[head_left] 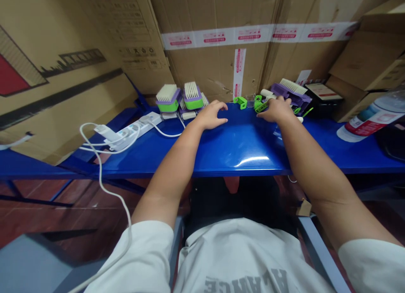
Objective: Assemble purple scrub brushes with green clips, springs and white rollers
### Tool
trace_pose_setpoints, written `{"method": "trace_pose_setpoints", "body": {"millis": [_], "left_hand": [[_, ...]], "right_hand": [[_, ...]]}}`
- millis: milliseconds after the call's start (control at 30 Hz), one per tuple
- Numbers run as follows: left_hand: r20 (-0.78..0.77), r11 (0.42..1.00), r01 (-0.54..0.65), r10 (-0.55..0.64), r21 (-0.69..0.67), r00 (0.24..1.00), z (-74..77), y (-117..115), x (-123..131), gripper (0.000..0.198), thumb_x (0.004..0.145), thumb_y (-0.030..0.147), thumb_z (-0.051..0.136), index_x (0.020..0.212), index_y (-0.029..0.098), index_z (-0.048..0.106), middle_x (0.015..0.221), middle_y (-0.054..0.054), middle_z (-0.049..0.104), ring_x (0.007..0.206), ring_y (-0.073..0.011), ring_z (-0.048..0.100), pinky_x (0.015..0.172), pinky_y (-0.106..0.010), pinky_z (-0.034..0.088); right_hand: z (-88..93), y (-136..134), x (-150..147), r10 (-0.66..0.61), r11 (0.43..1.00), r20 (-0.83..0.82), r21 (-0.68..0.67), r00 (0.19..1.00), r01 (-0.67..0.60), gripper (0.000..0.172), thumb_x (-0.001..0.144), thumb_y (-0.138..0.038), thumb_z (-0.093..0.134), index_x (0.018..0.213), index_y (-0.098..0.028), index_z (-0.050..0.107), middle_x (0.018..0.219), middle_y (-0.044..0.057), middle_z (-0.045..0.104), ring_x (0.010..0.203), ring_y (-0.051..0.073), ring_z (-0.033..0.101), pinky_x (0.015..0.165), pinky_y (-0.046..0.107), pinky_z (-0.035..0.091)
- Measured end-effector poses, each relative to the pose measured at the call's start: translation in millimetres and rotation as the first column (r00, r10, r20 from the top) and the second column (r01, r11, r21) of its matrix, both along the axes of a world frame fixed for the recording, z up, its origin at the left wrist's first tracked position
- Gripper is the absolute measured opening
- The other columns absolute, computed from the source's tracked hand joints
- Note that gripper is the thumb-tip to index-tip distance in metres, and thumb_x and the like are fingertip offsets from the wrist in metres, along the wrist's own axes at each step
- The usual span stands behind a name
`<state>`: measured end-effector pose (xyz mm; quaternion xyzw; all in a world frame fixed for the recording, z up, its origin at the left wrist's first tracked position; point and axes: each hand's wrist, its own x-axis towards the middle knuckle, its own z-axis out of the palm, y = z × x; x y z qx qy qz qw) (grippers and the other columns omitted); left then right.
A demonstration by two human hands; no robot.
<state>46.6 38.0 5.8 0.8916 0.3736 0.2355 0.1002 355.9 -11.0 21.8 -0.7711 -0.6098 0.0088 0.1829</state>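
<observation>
My left hand (211,114) rests on the blue table (234,149) with its fingers curled and spread, holding nothing. Just left of it stand two green and purple brushes (180,98) with white bristles. My right hand (276,109) lies over small green plastic parts (260,104) and its fingers are hidden from me. A purple brush (291,92) with white bristles lies tilted right behind that hand. One loose green clip (240,101) sits between my two hands.
A white power strip (139,126) with trailing cables lies at the left of the table. Cardboard boxes (221,36) wall off the back and both sides. A plastic bottle (370,118) lies on its side at the right.
</observation>
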Motion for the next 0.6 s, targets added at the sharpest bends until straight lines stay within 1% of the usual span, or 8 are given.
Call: {"method": "trace_pose_setpoints", "body": {"millis": [33,100,167,233,300,400,500,600], "left_hand": [[0.003,1.0,0.0,0.0,-0.006,1.0,-0.1,-0.4,0.0,0.041,0.095,0.024,0.085,0.134,0.023,0.073,0.148,-0.013,0.073,0.133,-0.0315,0.075,0.121,-0.047,0.06],[0.012,1.0,-0.003,0.003,-0.015,1.0,-0.6,-1.0,-0.1,0.041,0.095,0.023,0.086,0.134,0.023,0.073,0.149,-0.014,0.072,0.132,-0.032,0.076,0.119,-0.047,0.061],[0.013,1.0,-0.003,0.004,-0.024,1.0,-1.1,-0.9,-0.1,0.041,0.095,0.023,0.087,0.134,0.023,0.073,0.15,-0.013,0.072,0.132,-0.0324,0.076,0.118,-0.047,0.061],[0.005,1.0,0.002,-0.002,-0.029,1.0,-1.3,-0.3,0.1,0.041,0.095,0.022,0.087,0.134,0.023,0.073,0.15,-0.013,0.072,0.134,-0.0327,0.076,0.119,-0.047,0.061],[-0.004,1.0,0.01,-0.011,-0.023,1.0,-1.4,0.6,0.4,0.042,0.095,0.021,0.087,0.134,0.022,0.074,0.149,-0.014,0.072,0.135,-0.033,0.075,0.12,-0.047,0.061],[-0.006,1.0,0.012,-0.012,-0.012,1.0,-1.3,1.0,1.0,0.043,0.093,0.02,0.088,0.134,0.021,0.074,0.148,-0.013,0.073,0.136,-0.0331,0.075,0.122,-0.048,0.06],[-0.003,1.0,0.012,-0.012,-0.027,1.0,-1.6,0.0,1.5,0.043,0.093,0.02,0.088,0.133,0.022,0.074,0.148,-0.013,0.072,0.135,-0.0328,0.075,0.121,-0.048,0.061],[-0.003,0.999,0.009,-0.009,-0.036,1.0,-2.0,-1.0,1.9,0.042,0.093,0.021,0.088,0.133,0.023,0.075,0.147,-0.012,0.073,0.131,-0.0324,0.076,0.118,-0.048,0.063]], "right_hand": [[1.6,-0.7,-0.3,0.007,1.0,-0.023,0.001,1.0,-0.007,0.08,0.08,-0.051,0.099,0.146,-0.014,0.075,0.167,0.03,0.058,0.162,0.063,0.044,0.13,0.076,0.045],[5.3,-2.4,-2.4,0.027,1.0,-0.081,0.013,0.996,-0.026,0.067,0.081,-0.041,0.1,0.138,-0.016,0.074,0.164,0.029,0.059,0.161,0.061,0.046,0.131,0.073,0.045],[8.3,-3.1,-5.2,0.057,0.998,-0.128,0.039,0.99,-0.052,0.054,0.083,-0.029,0.098,0.13,-0.019,0.074,0.16,0.027,0.061,0.157,0.058,0.05,0.131,0.07,0.044],[9.4,-2.1,-7.6,0.099,0.993,-0.134,0.07,0.986,-0.09,0.048,0.081,-0.017,0.093,0.125,-0.02,0.074,0.156,0.026,0.064,0.152,0.055,0.055,0.13,0.067,0.045],[8.7,-0.1,-8.8,0.153,0.985,-0.101,0.091,0.983,-0.144,0.049,0.077,-0.008,0.088,0.124,-0.02,0.077,0.15,0.023,0.069,0.147,0.052,0.061,0.129,0.063,0.048],[5.7,2.0,-7.9,0.218,0.969,-0.028,0.124,0.976,-0.213,0.057,0.075,-0.004,0.082,0.13,-0.022,0.08,0.148,0.018,0.074,0.142,0.046,0.067,0.127,0.058,0.053],[2.3,1.3,-5.1,0.202,0.971,0.041,0.119,0.979,-0.205,0.066,0.078,-0.006,0.08,0.141,-0.022,0.08,0.157,0.02,0.072,0.148,0.048,0.064,0.126,0.062,0.054],[-0.3,-0.4,-2.8,0.161,0.982,0.07,0.084,0.985,-0.167,0.077,0.08,-0.009,0.082,0.156,-0.019,0.075,0.168,0.025,0.065,0.156,0.053,0.057,0.127,0.069,0.052]]}}
